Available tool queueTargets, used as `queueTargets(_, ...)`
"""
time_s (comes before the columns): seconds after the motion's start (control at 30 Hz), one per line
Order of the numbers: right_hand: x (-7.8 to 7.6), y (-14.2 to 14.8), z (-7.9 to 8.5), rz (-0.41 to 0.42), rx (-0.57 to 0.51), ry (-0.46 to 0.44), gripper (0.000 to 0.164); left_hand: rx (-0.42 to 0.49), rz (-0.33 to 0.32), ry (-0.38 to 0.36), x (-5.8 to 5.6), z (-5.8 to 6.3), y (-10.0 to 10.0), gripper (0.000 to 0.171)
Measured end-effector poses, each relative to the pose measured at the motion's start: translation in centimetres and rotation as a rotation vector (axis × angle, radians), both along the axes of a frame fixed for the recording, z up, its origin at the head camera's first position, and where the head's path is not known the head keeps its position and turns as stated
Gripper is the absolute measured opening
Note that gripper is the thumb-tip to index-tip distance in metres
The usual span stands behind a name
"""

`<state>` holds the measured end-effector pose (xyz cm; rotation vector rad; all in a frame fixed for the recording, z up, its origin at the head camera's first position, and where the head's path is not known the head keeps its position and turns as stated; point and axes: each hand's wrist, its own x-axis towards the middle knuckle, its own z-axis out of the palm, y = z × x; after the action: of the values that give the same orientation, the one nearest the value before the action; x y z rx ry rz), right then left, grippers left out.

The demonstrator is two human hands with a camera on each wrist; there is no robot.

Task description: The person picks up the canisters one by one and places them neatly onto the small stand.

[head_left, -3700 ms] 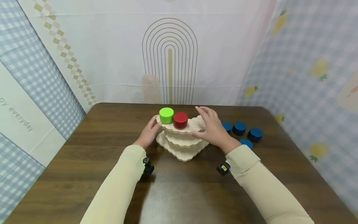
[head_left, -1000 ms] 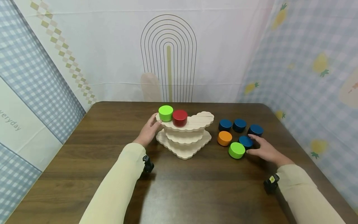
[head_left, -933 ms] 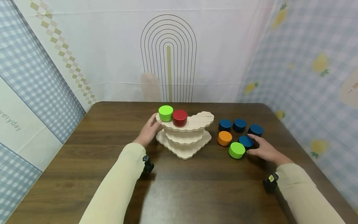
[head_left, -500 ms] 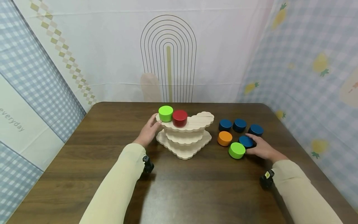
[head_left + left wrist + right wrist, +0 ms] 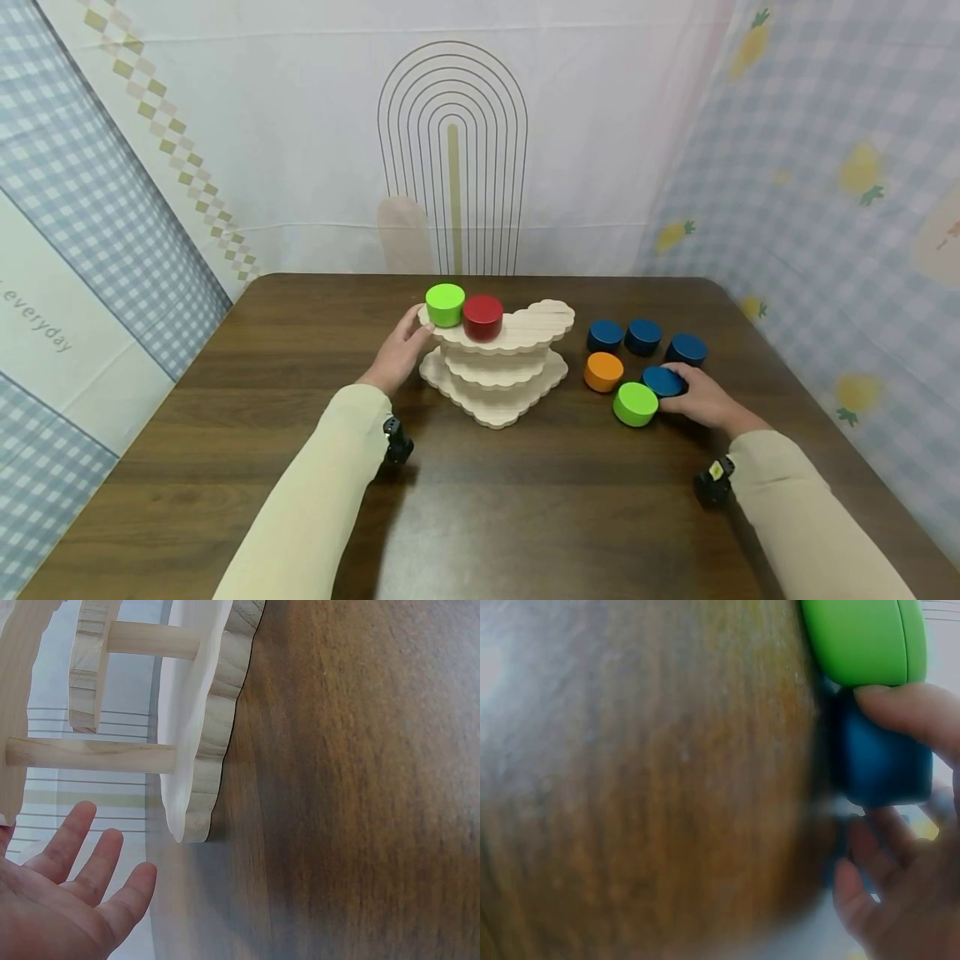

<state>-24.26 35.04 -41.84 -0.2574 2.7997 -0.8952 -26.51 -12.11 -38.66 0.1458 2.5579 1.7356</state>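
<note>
On the table stands a pale wooden tiered stand (image 5: 495,379) with scalloped edges. Its top tier bears a lime green round tin (image 5: 446,306) and a red one (image 5: 483,319). My left hand (image 5: 393,354) pinches the left corner of that tier with thumb and index finger; its other fingers (image 5: 112,889) spread loosely beneath, off the wood. Over at the right, my right hand (image 5: 703,402) has thumb and fingers round a blue tin (image 5: 662,381), hiding its right side. A second green tin (image 5: 866,641) stands close against the blue one, by my right thumb.
Several more tins stand around the held one: an orange tin (image 5: 603,372) to its left, and a blue tin (image 5: 604,335), another blue tin (image 5: 642,336) and a third blue tin (image 5: 686,349) behind. Printed cloth (image 5: 315,158) hangs beyond the table's back edge.
My right hand has left the stand's right end and moved right to the blue tins. In the last second its fingers closed in round one. The left hand stays at the stand.
</note>
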Motion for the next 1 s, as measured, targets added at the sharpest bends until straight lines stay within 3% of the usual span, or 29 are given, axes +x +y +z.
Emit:
queueTargets(0.23, 0.7, -0.1, 0.8, -0.043, 0.012, 0.023, 0.077, 0.005, -0.004, 0.006, -0.1, 0.0, 0.1, 0.055)
queueTargets(0.57, 1.0, -1.1, 2.8, -0.075, -0.008, 0.162, 0.076, 0.012, 0.0, 0.017, -0.2, -0.2, 0.0, 0.055)
queueTargets(1.0, 1.2, -4.5, 5.5, -0.111, -0.06, 0.243, 0.072, 0.014, 0.003, 0.012, -0.1, -0.3, 0.1, 0.056)
